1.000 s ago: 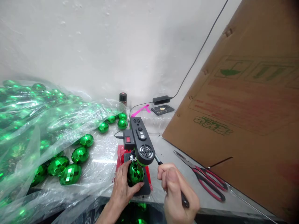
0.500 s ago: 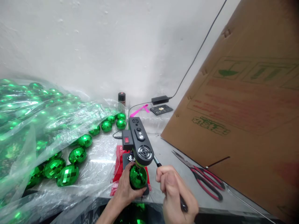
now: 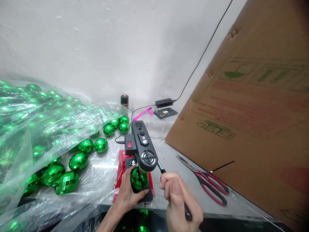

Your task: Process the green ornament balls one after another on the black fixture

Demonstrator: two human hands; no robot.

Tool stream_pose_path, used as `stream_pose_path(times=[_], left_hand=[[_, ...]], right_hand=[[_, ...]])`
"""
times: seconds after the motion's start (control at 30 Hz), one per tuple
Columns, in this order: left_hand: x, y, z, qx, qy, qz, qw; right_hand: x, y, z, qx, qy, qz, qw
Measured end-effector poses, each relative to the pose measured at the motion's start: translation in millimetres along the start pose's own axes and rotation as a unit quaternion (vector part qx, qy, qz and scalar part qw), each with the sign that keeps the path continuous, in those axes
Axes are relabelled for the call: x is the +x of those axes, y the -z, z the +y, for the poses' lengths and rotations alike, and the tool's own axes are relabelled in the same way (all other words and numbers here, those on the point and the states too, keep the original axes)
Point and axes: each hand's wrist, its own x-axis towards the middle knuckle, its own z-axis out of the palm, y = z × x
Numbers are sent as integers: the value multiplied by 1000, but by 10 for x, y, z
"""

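My left hand is closed around a shiny green faceted ball, thumb across its near side and fingers along its left. The ball sits directly beneath the round front end of a small black bench machine with a red switch at its side. Whether the ball's top touches the machine is hidden. My right hand wraps around the black grip of the machine's metal lever, which comes out at the right. Under the machine's base lies a red plastic sheet.
Many green balls lie left, partly under clear plastic. Red-handled scissors rest right, beside a large cardboard box. Behind stand a black-capped can, a power adapter, a phone-like black slab and pink ribbon.
The ball in my left hand has shifted slightly up and left under the machine. Another green ball has rolled out from the plastic's edge on the left. My right hand stays on the lever.
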Motion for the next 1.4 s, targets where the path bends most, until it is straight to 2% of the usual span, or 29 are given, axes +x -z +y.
stream_pose_path(times=[0.23,0.37,0.67,0.83,1.17,1.4], left_hand=[[-16,-37,-67,6,6,2,1000],[-22,-64,-113,2,-2,9,1000],[-26,-46,-87,-19,9,2,1000],[-28,-41,-71,-23,16,1,1000],[-30,-46,-47,-24,17,6,1000],[-26,-42,-15,-23,26,1,999]], right_hand=[[-194,-30,184,0,36,37,999],[-252,-49,247,-9,55,38,998],[-223,22,243,-47,58,1,997],[-241,75,237,-59,37,-17,997],[-252,74,259,-78,47,-5,996],[-272,128,264,-90,39,-21,995]])
